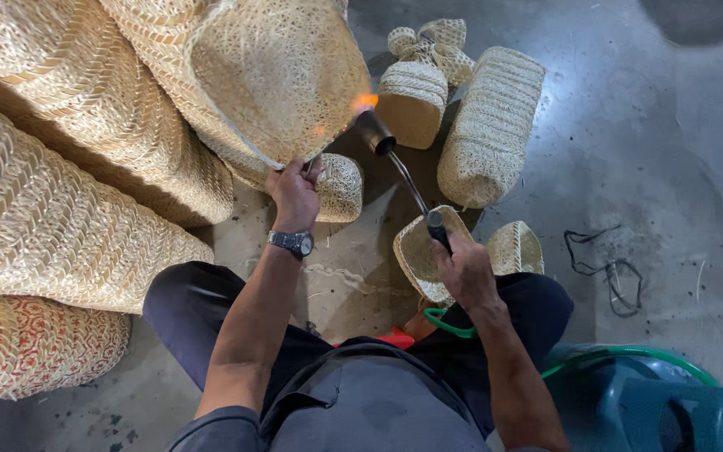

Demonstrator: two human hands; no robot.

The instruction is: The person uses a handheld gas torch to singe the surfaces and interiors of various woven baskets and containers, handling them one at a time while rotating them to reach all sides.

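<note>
My left hand (294, 191), with a wristwatch on the wrist, grips the lower edge of a pale woven basket piece (282, 75) and holds it up. My right hand (464, 266) holds the handle of a gas torch (395, 159), a thin metal tube with a dark nozzle. An orange flame at the nozzle touches the woven piece's right edge. A green hose (629, 356) runs from near my right hand toward the lower right.
Large woven baskets (52, 167) are stacked at the left, one with a red pattern (35, 343). Smaller woven baskets (491, 125) and round woven lids (516, 247) lie on the grey concrete floor ahead. A black cord (608, 268) lies at the right, a blue plastic object (654, 406) at lower right.
</note>
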